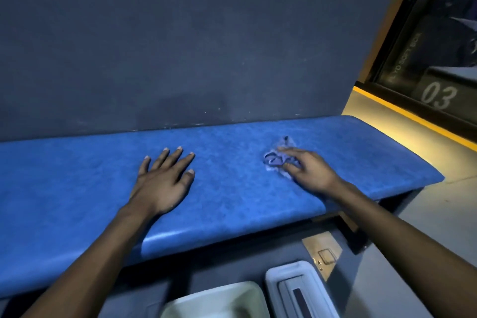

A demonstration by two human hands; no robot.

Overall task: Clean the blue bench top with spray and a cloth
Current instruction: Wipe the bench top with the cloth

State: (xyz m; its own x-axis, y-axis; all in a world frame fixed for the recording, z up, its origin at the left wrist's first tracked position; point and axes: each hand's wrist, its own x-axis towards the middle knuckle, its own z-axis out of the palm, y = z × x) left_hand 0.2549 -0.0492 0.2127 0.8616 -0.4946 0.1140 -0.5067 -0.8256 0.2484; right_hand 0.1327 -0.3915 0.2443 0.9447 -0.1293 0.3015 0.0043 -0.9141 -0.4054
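- Blue and mottled, the padded bench top (pixel 232 188) runs across our view from the lower left to the right, where it ends in a rounded corner.
- We see the left hand (pixel 162 181) lying flat on the bench, palm down, fingers spread and relaxed, grasping nothing.
- We see the right hand (pixel 307 170) further right on the same surface, its fingers pressed down on a crumpled cloth (pixel 280 160), with the thumb and fingertips pinching into its folds.
- The cloth is a paler, purplish blue than the bench; it sits bunched up on the bench top, toward the right end and nearer the back edge than the front.
- The two hands are well apart, with bare bench between them.
- Both forearms reach in from the bottom of the view, crossing the front edge of the bench.
- Behind the bench rises a dark grey wall (pixel 180 46), meeting the bench along its back edge.
- To the right we see a yellow strip (pixel 402 113) under a dark glass panel (pixel 438 59) marked with the number 03.
- Below the front edge we make out a pale tub (pixel 247 292) and, just beside it on the right, a grey container (pixel 273 281).
- We see no spray bottle anywhere in view.
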